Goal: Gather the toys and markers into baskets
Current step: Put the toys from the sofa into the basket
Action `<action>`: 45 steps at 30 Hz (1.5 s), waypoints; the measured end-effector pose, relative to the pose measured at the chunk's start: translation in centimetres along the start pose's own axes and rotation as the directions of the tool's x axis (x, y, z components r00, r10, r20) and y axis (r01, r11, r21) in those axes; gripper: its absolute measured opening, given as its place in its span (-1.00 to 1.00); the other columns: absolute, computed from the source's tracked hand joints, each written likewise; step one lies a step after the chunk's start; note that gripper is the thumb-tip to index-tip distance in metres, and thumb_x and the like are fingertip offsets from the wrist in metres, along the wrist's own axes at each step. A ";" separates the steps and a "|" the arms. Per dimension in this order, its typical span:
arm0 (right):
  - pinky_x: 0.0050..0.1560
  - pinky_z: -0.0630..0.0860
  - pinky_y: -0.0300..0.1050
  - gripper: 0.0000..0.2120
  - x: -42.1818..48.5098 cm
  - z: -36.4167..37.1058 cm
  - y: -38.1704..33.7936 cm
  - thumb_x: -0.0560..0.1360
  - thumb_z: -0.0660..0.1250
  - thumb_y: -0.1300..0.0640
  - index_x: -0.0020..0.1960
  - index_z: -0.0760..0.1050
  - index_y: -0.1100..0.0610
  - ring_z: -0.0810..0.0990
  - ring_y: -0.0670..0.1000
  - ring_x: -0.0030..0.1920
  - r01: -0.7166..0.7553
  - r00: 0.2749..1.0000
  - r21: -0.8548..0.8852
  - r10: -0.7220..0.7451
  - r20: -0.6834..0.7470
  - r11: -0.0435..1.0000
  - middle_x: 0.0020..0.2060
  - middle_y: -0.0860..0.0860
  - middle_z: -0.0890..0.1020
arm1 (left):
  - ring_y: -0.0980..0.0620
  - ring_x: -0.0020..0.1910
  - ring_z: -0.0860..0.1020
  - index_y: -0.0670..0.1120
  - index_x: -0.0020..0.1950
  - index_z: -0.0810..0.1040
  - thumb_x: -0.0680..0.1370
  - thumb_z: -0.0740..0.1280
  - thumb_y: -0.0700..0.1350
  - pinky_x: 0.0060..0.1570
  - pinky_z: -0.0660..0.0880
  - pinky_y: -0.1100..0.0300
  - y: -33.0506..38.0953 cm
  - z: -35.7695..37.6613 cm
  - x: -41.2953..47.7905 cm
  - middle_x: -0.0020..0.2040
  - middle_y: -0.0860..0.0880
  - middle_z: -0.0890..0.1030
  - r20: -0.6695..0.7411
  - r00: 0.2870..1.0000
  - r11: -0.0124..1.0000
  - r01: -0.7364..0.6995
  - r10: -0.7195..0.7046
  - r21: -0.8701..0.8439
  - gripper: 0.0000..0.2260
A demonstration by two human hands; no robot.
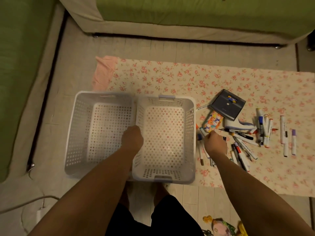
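L hand (pixel 133 138): centre of frame, on the line where the 2 baskets meet; fingers curled tight over the left rim of the right basket, tips hidden behind the knuckles.
R hand (pixel 215 142): right of centre, low over the near end of the marker pile; fingers bent down, seen from the back, can't tell if they pinch anything. Knuckles just below the cartoon case.
Left basket (pixel 75 126): white, perforated, centre-left, partly on bare floor; nothing in it.
Right basket (pixel 191 133): same type, touching the left one side by side, sits on the floral mat; nothing in it, grey-lilac handles at far & near ends.
Marker pile (pixel 245 143): loose heap on the mat, right of the right basket, mostly white barrels w/ coloured caps.
Stray markers (pixel 285 135): a few lying apart, far right, roughly parallel; one has a purple cap.
Cartoon case (pixel 213 123): colourful print, tilted, betw. right basket & pile.
Dark box (pixel 228 104): grey, just above the case, a small blue-yellow item on top.
Floral mat (pixel 170 77): pink roses, spans centre to right edge.
Toys (pixel 221 227): bottom right, on the floor off the mat, cut by the frame edge.
Sofa (pixel 187 12): green, top of frame.
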State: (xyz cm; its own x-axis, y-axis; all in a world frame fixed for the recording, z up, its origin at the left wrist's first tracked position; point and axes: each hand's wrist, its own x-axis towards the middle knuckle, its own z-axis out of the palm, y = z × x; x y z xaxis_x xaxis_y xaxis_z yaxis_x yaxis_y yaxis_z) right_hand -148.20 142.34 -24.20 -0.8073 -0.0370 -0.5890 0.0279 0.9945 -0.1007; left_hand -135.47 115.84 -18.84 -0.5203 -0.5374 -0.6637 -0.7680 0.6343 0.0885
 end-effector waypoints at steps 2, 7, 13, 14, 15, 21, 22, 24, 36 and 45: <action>-0.15 0.43 0.00 -0.76 -0.9 -1.4 -1.7 0.61 0.12 0.10 0.11 0.45 0.25 0.58 0.29 -0.02 0.018 0.998 0.061 -0.014 -0.064 0.998 -0.04 0.23 0.61 | -0.11 0.03 0.55 -0.24 0.10 0.49 0.57 0.16 -0.25 -0.07 0.46 0.13 -0.5 -1.1 -0.4 0.07 -0.14 0.53 -0.042 0.999 1.000 -0.008 0.007 -0.029 -0.82; -0.22 0.47 0.01 -0.75 -4.3 -3.0 -7.1 0.62 0.11 0.09 0.06 0.46 0.25 0.60 0.26 -0.15 0.106 0.954 0.206 -0.042 -0.296 0.973 -0.14 0.23 0.63 | -0.08 -0.16 0.59 -0.15 -0.07 0.58 0.55 0.14 -0.18 -0.14 0.56 0.08 -4.9 -4.2 -0.1 -0.09 -0.11 0.61 -0.173 0.985 0.998 0.007 -0.017 -0.058 -0.79; -0.17 0.57 0.05 -0.84 -9.1 0.2 -15.6 0.60 0.19 0.15 -0.03 0.50 0.20 0.61 0.18 -0.21 0.070 0.977 0.571 -0.173 0.128 0.818 -0.10 0.22 0.66 | -0.14 -0.01 0.56 -0.10 0.08 0.55 0.55 0.16 -0.17 -0.09 0.41 0.11 -14.3 -6.7 -0.2 0.02 -0.12 0.60 -0.358 0.917 0.957 0.074 -0.176 -0.282 -0.80; -0.16 0.58 0.03 -0.85 -10.0 1.0 -16.9 0.61 0.20 0.16 0.00 0.50 0.22 0.61 0.16 -0.20 0.007 0.953 0.611 -0.191 0.236 0.792 -0.07 0.25 0.65 | -0.14 0.04 0.55 -0.10 0.13 0.52 0.55 0.17 -0.17 -0.05 0.42 0.09 -15.7 -6.7 -0.1 0.07 -0.13 0.58 -0.362 0.909 0.945 0.089 -0.206 -0.315 -0.78; -0.15 0.59 0.01 -0.83 -10.9 1.9 -18.2 0.61 0.21 0.17 0.05 0.50 0.25 0.60 0.14 -0.18 -0.038 0.926 0.631 -0.211 0.314 0.775 -0.02 0.26 0.64 | -0.15 0.10 0.52 -0.10 0.20 0.48 0.55 0.18 -0.18 0.01 0.44 0.04 -17.2 -6.9 0.1 0.14 -0.14 0.54 -0.350 0.908 0.932 0.102 -0.230 -0.348 -0.75; -0.20 0.40 -0.06 -0.61 -13.6 7.0 -22.9 0.51 0.19 0.35 0.32 0.38 0.43 0.45 0.09 -0.10 -0.030 0.868 0.513 -0.232 0.438 0.858 0.27 0.36 0.47 | -0.21 0.35 0.34 -0.13 0.51 0.13 0.53 0.22 -0.18 0.27 0.40 -0.14 -22.0 -7.7 1.4 0.44 -0.17 0.23 -0.112 0.949 0.832 0.197 -0.294 -0.518 -0.44; -0.16 0.41 -0.07 -0.60 -13.6 7.7 -23.4 0.49 0.19 0.36 0.33 0.39 0.40 0.47 0.10 -0.06 -0.020 0.866 0.477 -0.223 0.447 0.879 0.28 0.33 0.47 | -0.21 0.36 0.35 -0.13 0.53 0.09 0.52 0.23 -0.19 0.25 0.42 -0.14 -22.5 -8.0 1.6 0.46 -0.17 0.21 -0.058 0.952 0.797 0.217 -0.300 -0.564 -0.40; 0.02 0.53 -0.04 -0.58 -13.6 8.5 -24.4 0.49 0.20 0.35 0.35 0.39 0.34 0.53 0.15 0.12 -0.001 0.882 0.428 -0.202 0.427 0.904 0.29 0.24 0.49 | -0.22 0.28 0.44 -0.16 0.52 0.10 0.52 0.23 -0.22 0.13 0.50 -0.05 -23.3 -8.0 2.3 0.38 -0.15 0.35 0.045 0.954 0.727 0.257 -0.298 -0.637 -0.40; -0.13 0.47 -0.14 -0.61 -14.4 8.9 -27.2 0.44 0.18 0.42 0.24 0.51 0.35 0.60 0.18 0.04 -0.150 0.952 0.510 -0.016 0.306 0.847 0.09 0.22 0.62 | -0.18 0.05 0.58 -0.22 0.29 0.46 0.50 0.18 -0.34 -0.01 0.55 -0.01 -26.0 -9.0 3.6 0.14 -0.19 0.59 0.300 0.948 0.604 0.302 -0.107 -0.738 -0.64; 0.06 0.58 0.18 -0.76 -19.2 1.3 -29.7 0.45 0.25 0.39 0.09 0.35 0.23 0.57 0.26 0.09 -0.125 0.981 0.694 -0.018 0.194 0.709 0.09 0.22 0.52 | -0.19 0.09 0.52 -0.20 0.33 0.25 0.51 0.22 -0.32 0.02 0.51 -0.06 -25.8 -16.5 0.0 0.15 -0.17 0.47 0.153 0.988 0.589 0.142 -0.032 -0.796 -0.61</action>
State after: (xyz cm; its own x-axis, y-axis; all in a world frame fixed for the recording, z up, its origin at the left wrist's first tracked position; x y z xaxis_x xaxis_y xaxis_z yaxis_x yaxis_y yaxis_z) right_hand -132.74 113.39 -10.94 -0.6776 -0.0730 -0.7318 0.5293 0.6425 -0.5542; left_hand -121.82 90.29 -8.84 -0.4322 -0.4660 -0.7721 -0.8233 -0.1455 0.5487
